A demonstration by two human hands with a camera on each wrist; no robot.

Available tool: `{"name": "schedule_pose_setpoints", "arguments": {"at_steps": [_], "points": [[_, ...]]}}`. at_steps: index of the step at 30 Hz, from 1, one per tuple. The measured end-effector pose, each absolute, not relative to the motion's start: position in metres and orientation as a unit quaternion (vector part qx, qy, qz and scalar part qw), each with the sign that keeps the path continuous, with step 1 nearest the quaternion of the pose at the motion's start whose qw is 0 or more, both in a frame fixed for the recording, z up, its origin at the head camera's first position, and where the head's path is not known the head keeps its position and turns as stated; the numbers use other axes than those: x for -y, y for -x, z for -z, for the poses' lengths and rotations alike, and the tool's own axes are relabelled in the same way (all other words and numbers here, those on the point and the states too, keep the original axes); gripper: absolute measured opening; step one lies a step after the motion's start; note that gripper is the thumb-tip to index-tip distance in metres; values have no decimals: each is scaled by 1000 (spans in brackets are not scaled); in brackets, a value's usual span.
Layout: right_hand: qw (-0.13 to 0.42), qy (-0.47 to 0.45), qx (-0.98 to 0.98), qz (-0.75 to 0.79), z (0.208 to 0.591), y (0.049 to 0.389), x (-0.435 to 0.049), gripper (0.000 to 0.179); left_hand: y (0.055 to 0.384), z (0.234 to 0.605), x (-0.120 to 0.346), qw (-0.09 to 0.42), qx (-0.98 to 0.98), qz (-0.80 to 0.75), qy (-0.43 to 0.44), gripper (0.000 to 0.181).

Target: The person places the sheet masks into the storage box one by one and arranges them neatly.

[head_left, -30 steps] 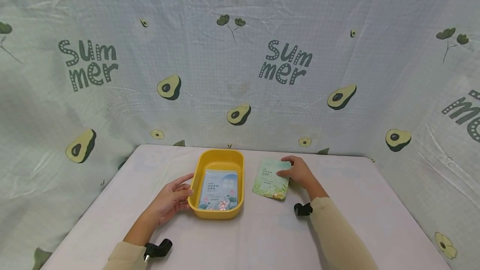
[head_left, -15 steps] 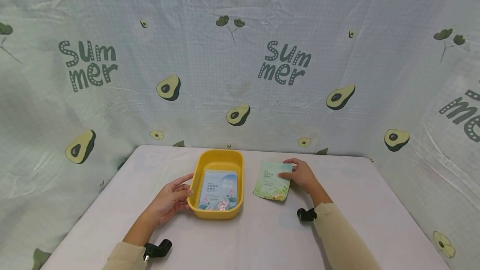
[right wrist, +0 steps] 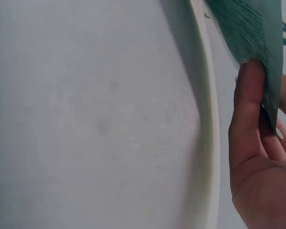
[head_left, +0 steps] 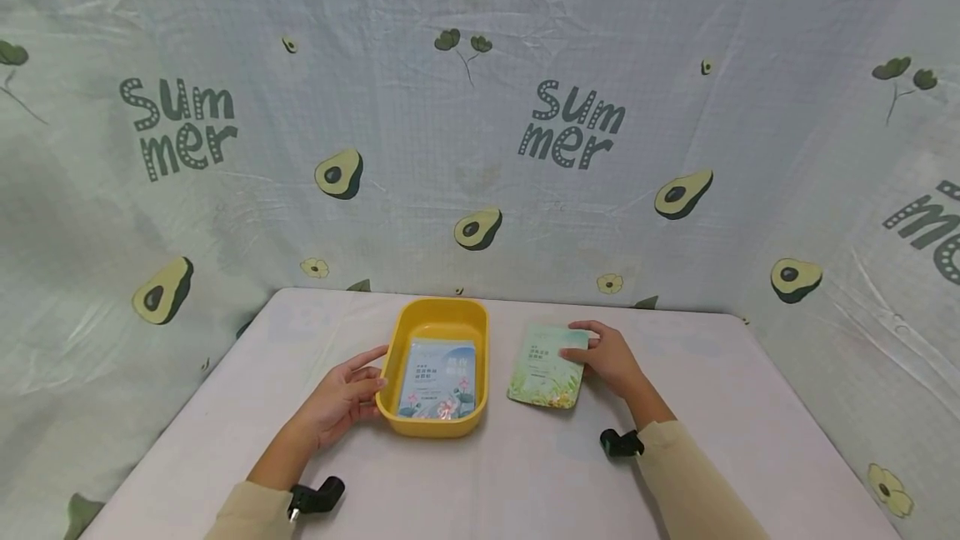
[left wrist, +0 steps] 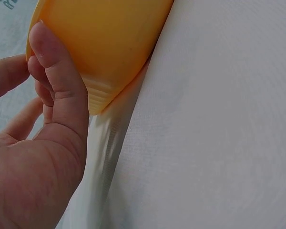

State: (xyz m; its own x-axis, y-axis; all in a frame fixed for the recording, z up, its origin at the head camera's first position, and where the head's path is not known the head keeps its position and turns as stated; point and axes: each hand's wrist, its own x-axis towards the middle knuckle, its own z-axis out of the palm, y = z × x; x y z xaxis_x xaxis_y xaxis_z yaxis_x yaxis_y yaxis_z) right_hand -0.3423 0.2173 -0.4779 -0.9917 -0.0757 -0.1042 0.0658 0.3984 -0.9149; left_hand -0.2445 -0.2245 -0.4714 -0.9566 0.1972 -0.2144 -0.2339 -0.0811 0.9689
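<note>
A yellow plastic tub [head_left: 483, 365] stands on the white-covered table, left of the middle. Inside it lies a flat blue sachet [head_left: 437, 380] printed with pink lotus flowers. My left hand [head_left: 339, 408] holds the tub's left rim, thumb at the edge and fingers along the outer side, as the left wrist view also shows. To the right of the tub, my right hand [head_left: 611, 359] pinches the upper right edge of a light green sachet [head_left: 543, 369]. In the right wrist view the green sachet's printed face [right wrist: 250, 28] shows beside the thumb, tilted up from the table.
The white tablecloth [head_left: 517, 482] spreads over the table around both hands. Behind and at the sides hangs a pale curtain [head_left: 405, 107] with avocado prints and "summer" lettering. A small black wrist camera [head_left: 318, 496] sits on the left wrist, another [head_left: 621, 443] on the right.
My right hand and the green sachet have shifted slightly to the right and toward me. My left hand and the tub have stayed in place.
</note>
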Motion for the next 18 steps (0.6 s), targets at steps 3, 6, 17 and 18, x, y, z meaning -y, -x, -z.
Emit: {"name": "schedule_pose_setpoints", "arguments": {"at_steps": [3,6,17,18], "points": [[65,6,-830,553,476,338,-216,64,245,471,224,148,-661,-736,13,69],[67,7,-820,568,473,332,-215,64,245,471,225,149,-660,-737,14,69],[75,12,-798,598,465,317,-210,67,246,473,226,147,-662,-735,17,69],[77,13,-793,604,464,315,-210,67,246,473,226,148,-662,-735,17,69]]}}
